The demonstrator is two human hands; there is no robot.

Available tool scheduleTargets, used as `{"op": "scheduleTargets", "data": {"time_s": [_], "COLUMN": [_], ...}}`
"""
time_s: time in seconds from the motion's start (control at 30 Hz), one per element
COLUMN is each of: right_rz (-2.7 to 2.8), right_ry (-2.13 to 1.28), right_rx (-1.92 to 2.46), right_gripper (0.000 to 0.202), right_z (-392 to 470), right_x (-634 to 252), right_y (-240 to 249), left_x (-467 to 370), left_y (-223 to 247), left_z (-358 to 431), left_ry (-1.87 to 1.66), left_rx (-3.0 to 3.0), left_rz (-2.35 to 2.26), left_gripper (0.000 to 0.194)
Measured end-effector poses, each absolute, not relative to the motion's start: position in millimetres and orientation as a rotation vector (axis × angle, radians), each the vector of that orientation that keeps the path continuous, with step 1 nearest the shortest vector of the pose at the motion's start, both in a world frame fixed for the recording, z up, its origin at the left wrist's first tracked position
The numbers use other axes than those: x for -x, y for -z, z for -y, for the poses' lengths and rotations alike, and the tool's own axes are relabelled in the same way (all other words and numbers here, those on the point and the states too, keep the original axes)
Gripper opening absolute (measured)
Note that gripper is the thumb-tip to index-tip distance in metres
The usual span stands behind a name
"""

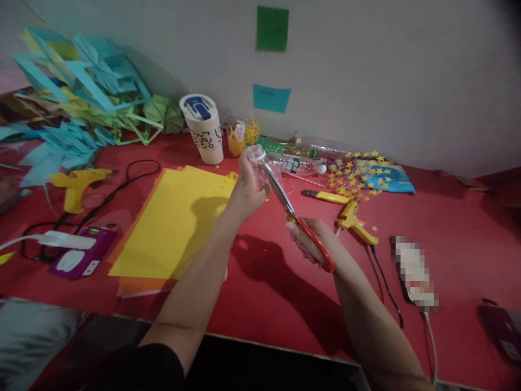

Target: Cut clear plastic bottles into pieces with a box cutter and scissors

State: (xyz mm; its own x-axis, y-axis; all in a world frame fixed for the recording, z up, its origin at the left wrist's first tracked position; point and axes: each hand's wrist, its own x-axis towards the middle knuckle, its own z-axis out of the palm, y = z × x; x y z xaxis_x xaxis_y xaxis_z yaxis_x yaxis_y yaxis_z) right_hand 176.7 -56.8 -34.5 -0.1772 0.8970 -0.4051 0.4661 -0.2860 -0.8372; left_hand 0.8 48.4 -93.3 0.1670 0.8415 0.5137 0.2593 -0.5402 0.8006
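Observation:
My left hand (251, 187) is closed around a clear plastic bottle piece (257, 154) with a whitish rim, held above the red table. In my right hand (308, 239) are red-handled scissors (311, 244), their blades pointing up and left. The blade tips meet the side of the bottle piece; whether they cut into it I cannot tell. Just behind, a clear bottle with a green label (299, 164) lies on its side. Below my left forearm is a stack of yellow paper (171, 217) with orange sheets under it.
Yellow glue guns lie left (77, 187) and right (354, 222), with cords. A yellow cutter (331, 197), star cutouts (358, 174) and a phone (415, 271) lie to the right. A white tumbler (203, 133) stands behind the paper. A purple power strip (85, 252) sits left.

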Motion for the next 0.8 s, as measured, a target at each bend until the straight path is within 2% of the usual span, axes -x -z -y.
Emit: {"op": "scheduleTargets", "data": {"time_s": [0.1, 0.23, 0.37, 0.5, 0.8], "right_rz": [1.58, 1.688, 1.79, 1.924, 1.944], "right_ry": [-1.513, -1.523, -1.473, -1.376, -1.306], "right_rx": [1.617, 1.591, 1.574, 1.59, 1.631], "right_gripper": [0.049, 0.042, 0.046, 0.052, 0.051], "right_z": [56.7, 57.7, 58.0, 56.0, 56.8], "right_x": [-179.0, -183.0, -189.6, -199.9, -197.5], "right_y": [39.1, 36.8, 26.5, 19.0, 21.9], "left_x": [-2.8, 0.2, 11.4, 19.7, 20.0], "left_y": [94.5, 92.4, 79.6, 65.1, 55.0], "left_z": [-50.3, -56.7, -59.8, -54.0, -44.3], "left_ry": [-1.439, -1.583, -1.665, -1.595, -1.497], "left_rx": [-1.844, -1.589, -1.241, -1.043, -1.076], "left_rz": [-1.049, -1.054, -0.987, -0.964, -0.915], "left_gripper": [0.074, 0.056, 0.053, 0.046, 0.053]}}
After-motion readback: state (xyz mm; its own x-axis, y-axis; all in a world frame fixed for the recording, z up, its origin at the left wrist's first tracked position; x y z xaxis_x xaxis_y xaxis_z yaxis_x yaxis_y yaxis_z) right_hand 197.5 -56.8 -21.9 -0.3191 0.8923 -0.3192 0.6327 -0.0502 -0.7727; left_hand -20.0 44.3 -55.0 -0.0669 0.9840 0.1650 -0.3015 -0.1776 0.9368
